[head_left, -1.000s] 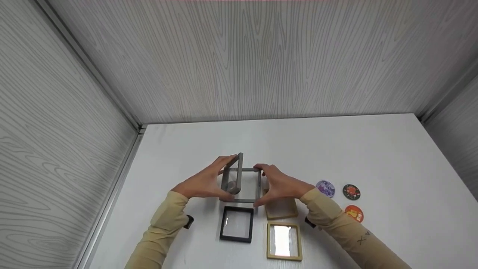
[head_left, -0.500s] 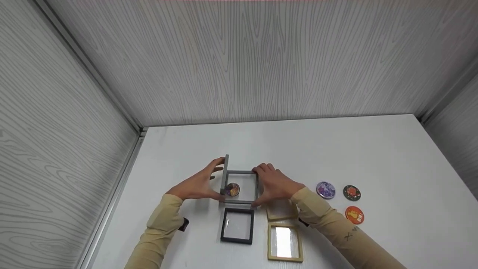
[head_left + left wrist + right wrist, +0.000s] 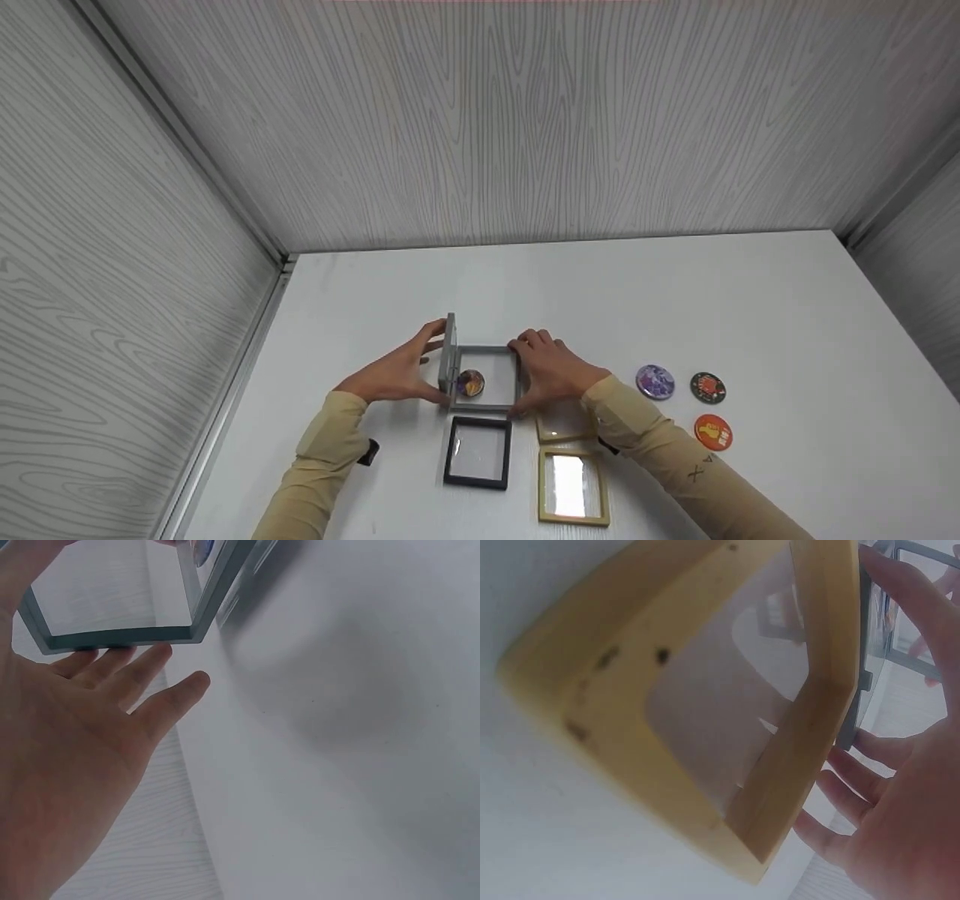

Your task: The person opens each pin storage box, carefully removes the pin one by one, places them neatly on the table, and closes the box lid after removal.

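A grey hinged display frame stands unfolded in the head view. Its flat half [image 3: 486, 409] lies on the table, and its other half [image 3: 448, 352] stands nearly upright at the left. My left hand [image 3: 396, 371] holds that raised half between thumb and fingers; in the left wrist view fingertips touch its grey rim [image 3: 124, 637]. With thumb and fingers spread across its right side, my right hand [image 3: 556, 373] grips the flat half. A round badge with a dark and orange picture [image 3: 470, 383] sits inside the flat half, near the hinge.
Below lie a black frame [image 3: 475, 483] and a yellow frame [image 3: 574, 519]. Another yellow frame [image 3: 564, 436] is partly hidden under my right hand. Purple [image 3: 655, 382], dark [image 3: 708, 388] and orange [image 3: 712, 432] badges lie to the right on the white table.
The raised half has swung left from leaning over the flat half to nearly upright, with my left hand. The badge now shows uncovered. My right hand has stayed on the right edge.
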{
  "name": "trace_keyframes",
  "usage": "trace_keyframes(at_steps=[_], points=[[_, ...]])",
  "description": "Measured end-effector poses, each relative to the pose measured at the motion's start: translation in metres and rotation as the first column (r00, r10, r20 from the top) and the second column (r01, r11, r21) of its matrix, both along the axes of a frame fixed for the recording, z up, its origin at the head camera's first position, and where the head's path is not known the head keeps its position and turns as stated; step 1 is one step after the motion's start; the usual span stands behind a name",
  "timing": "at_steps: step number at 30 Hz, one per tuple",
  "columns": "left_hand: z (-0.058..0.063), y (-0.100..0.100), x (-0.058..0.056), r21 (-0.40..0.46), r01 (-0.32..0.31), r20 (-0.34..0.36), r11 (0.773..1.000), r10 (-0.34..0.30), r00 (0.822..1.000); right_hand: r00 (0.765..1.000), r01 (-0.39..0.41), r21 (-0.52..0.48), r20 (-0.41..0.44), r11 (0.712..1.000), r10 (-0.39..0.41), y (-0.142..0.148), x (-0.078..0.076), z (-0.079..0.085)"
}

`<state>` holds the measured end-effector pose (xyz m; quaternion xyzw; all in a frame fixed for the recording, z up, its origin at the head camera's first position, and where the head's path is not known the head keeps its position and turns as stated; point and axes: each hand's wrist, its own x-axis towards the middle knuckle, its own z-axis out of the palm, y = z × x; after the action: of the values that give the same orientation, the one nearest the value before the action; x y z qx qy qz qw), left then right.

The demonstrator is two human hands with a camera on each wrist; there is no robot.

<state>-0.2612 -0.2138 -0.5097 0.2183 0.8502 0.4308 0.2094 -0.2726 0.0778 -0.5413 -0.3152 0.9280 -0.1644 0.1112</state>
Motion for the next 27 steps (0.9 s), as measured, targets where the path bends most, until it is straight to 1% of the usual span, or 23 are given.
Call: trace_keyframes(at_steps=[6, 9, 17, 20, 24, 27], points=[[-0.003, 0.001, 0.0, -0.016, -0.005, -0.001, 1.0, 0.005, 1.0, 1.0, -0.021, 0.017, -0.01, 1.0, 0.021, 0.002, 0.002, -0.001], [-0.004, 0.002, 0.0, -0.02, -0.012, 0.0, 1.0, 0.012, 1.0, 1.0, -0.024, 0.01, -0.011, 1.0, 0.024, 0.003, 0.003, -0.001], [-0.006, 0.003, 0.0, -0.034, -0.019, -0.021, 0.999, 0.019, 1.0, 1.0, -0.021, 0.02, -0.005, 1.0, 0.021, 0.001, 0.002, -0.001], [-0.007, 0.003, 0.001, -0.03, -0.02, -0.022, 0.999, 0.019, 1.0, 1.0, -0.006, 0.024, -0.001, 1.0, 0.006, -0.002, 0.002, 0.0], [-0.008, 0.004, 0.0, -0.032, -0.014, -0.017, 0.999, 0.014, 1.0, 0.999, 0.016, -0.002, -0.041, 1.0, -0.016, -0.009, 0.002, 0.003], [-0.007, 0.005, -0.001, -0.034, -0.015, -0.016, 0.999, 0.015, 1.0, 0.996, 0.015, -0.065, -0.091, 0.998, -0.02, -0.018, 0.002, 0.008]])
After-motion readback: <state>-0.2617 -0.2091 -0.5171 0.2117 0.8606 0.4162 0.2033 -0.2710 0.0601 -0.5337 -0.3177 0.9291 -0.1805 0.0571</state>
